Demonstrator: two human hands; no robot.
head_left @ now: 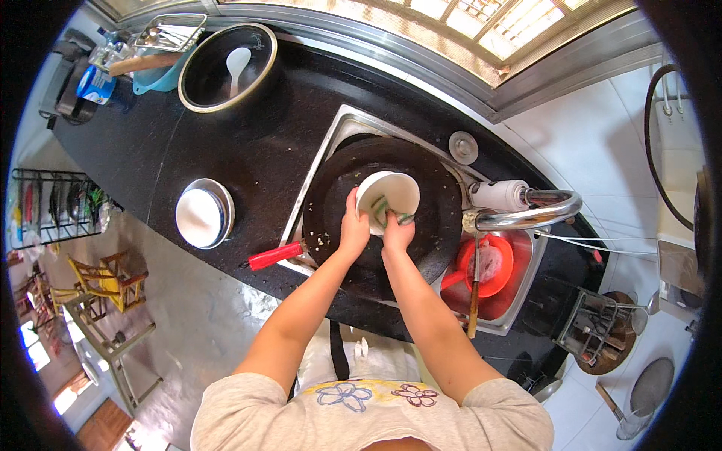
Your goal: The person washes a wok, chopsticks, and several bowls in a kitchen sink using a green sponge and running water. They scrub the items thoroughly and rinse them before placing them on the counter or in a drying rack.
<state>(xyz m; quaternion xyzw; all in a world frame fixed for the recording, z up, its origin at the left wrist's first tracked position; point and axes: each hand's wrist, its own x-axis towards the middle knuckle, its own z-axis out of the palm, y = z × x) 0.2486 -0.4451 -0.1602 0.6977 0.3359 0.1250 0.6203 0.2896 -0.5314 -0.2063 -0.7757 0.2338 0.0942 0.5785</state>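
Two bare hands meet over a white bowl [391, 197] held above a big black round pan [436, 225] that lies across the steel sink [342, 124]. The left hand [353, 229] has its grip closed on the bowl's left rim, fingers curled over the edge and holding it tilted. The right hand [396, 231] presses a green sponge [385, 210] against the inside of the bowl, its grip closed around the sponge.

A red pan handle [275, 255] sticks out to the left over the near edge of the black counter [263, 150]. On the right side of the sink sits a red strainer [489, 263], with a wooden-handled tool [474, 297] lying beside it toward the near edge. A chrome tap [530, 210] curves in from the right, just beside the bowl, and a round steel plug [463, 146] lies on the counter beyond the sink.

Left of the sink, well apart from the hands, a stack of steel plates [203, 213] sits on the counter. At the far left stands a dark cooking pot [226, 68] with a white spoon [236, 64] inside, next to a blue tub [162, 75] holding cutlery. A wire rack [602, 338] stands at the near right corner.
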